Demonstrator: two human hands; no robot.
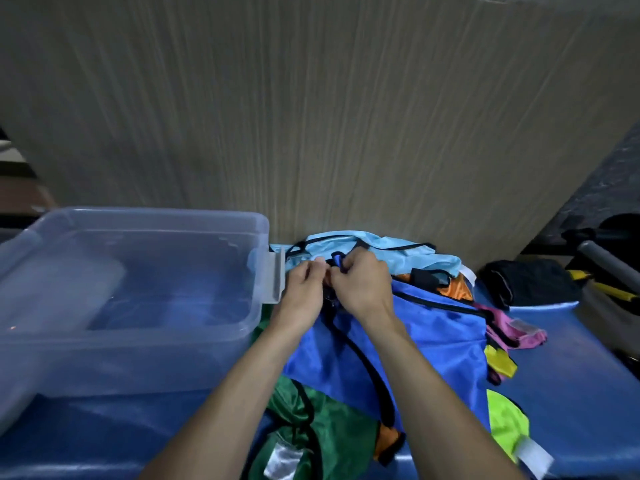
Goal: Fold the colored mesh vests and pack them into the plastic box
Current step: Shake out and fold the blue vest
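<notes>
1. The plastic box, seemingly without vests inside, is seen at 9 o'clock of the pile.
2. The left hand and right hand are pinched on the blue vest at its black-trimmed top edge.
3. The vest is judged light, limp and slippery; it spreads toward 5 o'clock from the grip.

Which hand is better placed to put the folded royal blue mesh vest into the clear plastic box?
Left, probably. The left hand is beside the latch end of the clear plastic box. The right hand is farther from it. Both hands pinch the top of the royal blue mesh vest.
</notes>
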